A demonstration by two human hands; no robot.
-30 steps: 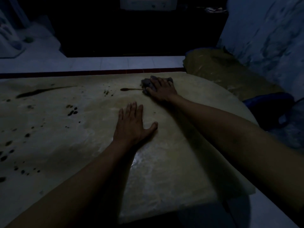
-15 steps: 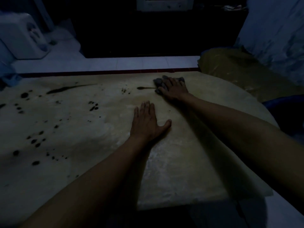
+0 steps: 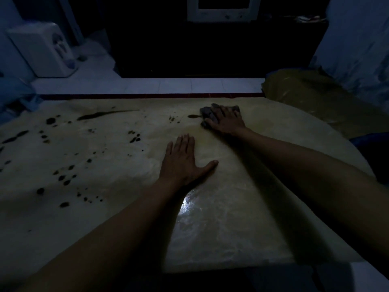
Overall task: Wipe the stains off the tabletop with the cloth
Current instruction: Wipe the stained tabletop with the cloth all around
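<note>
The right hand (image 3: 226,122) pressed flat on the cloth (image 3: 208,114), its grip closed over it near the bench's (image 3: 231,228) far edge. It had edged left to a small stain (image 3: 193,116). The left hand (image 3: 183,163) lay open, bracing. Most stains remained.

Left of the right hand (image 3: 226,121) the tabletop (image 3: 105,207) lies bare but for flat stains (image 3: 134,138). The left hand (image 3: 183,163), pressed flat nearer the person, blocks a pull straight back.
</note>
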